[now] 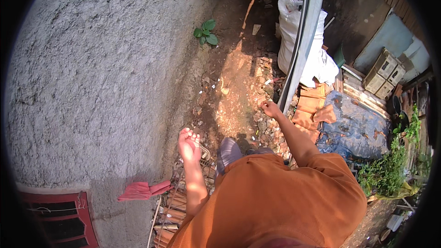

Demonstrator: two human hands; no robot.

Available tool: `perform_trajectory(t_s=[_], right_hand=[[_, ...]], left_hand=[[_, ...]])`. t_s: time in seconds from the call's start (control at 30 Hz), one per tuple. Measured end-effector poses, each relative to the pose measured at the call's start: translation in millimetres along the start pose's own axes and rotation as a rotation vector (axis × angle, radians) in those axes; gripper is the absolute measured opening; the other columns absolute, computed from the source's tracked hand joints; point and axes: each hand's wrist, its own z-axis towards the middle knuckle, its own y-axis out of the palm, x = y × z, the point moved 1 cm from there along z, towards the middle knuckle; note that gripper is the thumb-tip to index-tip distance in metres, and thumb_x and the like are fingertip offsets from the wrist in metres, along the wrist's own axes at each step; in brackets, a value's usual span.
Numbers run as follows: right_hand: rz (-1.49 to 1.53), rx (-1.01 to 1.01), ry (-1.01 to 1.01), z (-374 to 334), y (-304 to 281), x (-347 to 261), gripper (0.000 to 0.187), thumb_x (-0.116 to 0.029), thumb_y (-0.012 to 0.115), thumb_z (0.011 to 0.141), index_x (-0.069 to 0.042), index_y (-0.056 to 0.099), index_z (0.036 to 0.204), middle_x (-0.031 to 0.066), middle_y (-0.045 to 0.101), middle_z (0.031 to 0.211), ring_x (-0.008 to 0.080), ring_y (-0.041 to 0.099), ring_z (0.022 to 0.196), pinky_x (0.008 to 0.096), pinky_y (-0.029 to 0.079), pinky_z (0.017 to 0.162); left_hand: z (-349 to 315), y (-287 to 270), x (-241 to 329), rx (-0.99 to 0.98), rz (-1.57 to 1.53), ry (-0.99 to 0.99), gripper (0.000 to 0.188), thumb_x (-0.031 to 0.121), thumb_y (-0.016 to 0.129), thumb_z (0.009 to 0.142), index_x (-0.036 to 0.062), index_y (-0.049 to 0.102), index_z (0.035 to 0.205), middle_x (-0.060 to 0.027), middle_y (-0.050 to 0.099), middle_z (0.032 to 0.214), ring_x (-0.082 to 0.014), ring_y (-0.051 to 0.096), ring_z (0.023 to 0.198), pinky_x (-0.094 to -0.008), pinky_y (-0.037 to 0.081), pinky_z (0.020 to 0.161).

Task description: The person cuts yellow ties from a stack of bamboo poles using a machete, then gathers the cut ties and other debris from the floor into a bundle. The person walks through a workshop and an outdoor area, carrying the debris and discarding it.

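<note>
The left hand (189,148) is unclenched and empty, palm up; the right hand (271,109) is curled, contents unclear, just beside a long grey metal-looking post (305,41). Loose reddish-brown stone rubble (270,131) could roll underfoot, causing a stumble.

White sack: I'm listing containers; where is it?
In the head view, the white sack is upper right, partly behind the grey beam, beyond the right hand.

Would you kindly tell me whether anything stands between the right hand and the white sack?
Partly: the grey pole crosses in front of the white sack, its lower end showing beside the right hand; nothing visible covers the sack's left side.
</note>
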Motion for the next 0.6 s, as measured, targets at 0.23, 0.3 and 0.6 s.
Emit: perform_trajectory(t_s=[0.23, 0.3, 0.6], right_hand=[[0.163, 0.071, -0.164, 197, -13, -124, 0.027, -0.023, 0.057, 0.092, -0.004, 0.062, 0.11, 0.0107, 0.066, 0.088, 0.0207, 0.062, 0.081, 0.0349, 0.049, 0.076], [0.184, 0.077, 0.042, 230, 5, -71, 0.026, -0.024, 0.057, 0.089, -0.005, 0.064, 0.105, 0.0186, 0.066, 0.095, 0.032, 0.064, 0.086, 0.0394, 0.049, 0.077], [1.672, 0.339, 0.513, 208, -22, 92, 0.011, -0.017, 0.058, 0.082, -0.007, 0.057, 0.077, 0.0102, 0.053, 0.069, 0.0256, 0.05, 0.058, 0.0381, 0.041, 0.053]], left_hand=[[249, 84, 23, 0.043, 0.005, -0.091, 0.021, 0.031, 0.056, 0.094, 0.01, 0.058, 0.096, 0.0023, 0.053, 0.074, -0.011, 0.048, 0.069, -0.0291, 0.042, 0.069], [324, 120, 40, -0.041, 0.093, -0.111, 0.025, 0.031, 0.053, 0.096, 0.0072, 0.058, 0.101, 0.0005, 0.055, 0.078, -0.011, 0.051, 0.072, -0.0291, 0.044, 0.072], [480, 488, 337, -1.262, 0.31, 1.142, 0.058, 0.041, 0.038, 0.099, -0.0039, 0.039, 0.136, -0.0206, 0.054, 0.123, -0.0313, 0.051, 0.117, -0.048, 0.035, 0.105]])
